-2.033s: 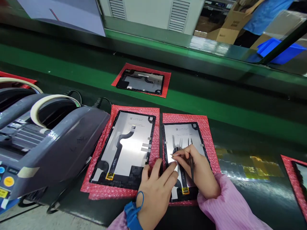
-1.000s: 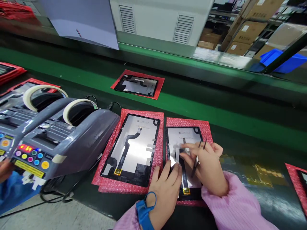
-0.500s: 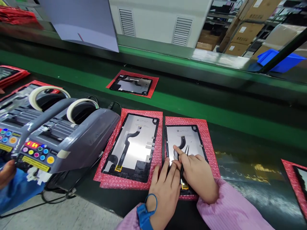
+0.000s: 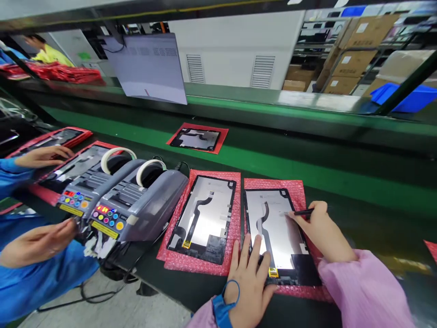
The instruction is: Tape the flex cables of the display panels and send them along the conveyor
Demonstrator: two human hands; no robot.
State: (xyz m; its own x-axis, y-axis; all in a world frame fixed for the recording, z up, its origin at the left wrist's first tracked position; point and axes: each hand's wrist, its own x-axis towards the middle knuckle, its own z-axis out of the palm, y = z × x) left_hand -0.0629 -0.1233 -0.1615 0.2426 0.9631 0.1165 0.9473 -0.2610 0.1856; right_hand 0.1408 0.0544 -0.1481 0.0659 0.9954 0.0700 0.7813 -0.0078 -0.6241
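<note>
A flat screen panel with a dark ribbon cable lies on pink bubble wrap. My left hand, a blue wrist strap round its wrist, rests with fingers spread over the panel's lower left edge. Above the panel's right edge, my right hand is closed on black tweezers, whose tips point left; its index finger reaches onto the panel. A second, similar panel lies to the left on its own pink wrap.
Two grey tape dispensers stand left of the panels. Beyond them are a co-worker's hands in blue sleeves. Another panel on red wrap lies on the green strip behind. A monitor stands at the back.
My right hand has moved right, off the ribbon cable to the panel's right side, with the tweezers now pointing left. My left hand's fingers have spread. The view has shifted, showing more of the co-worker.
</note>
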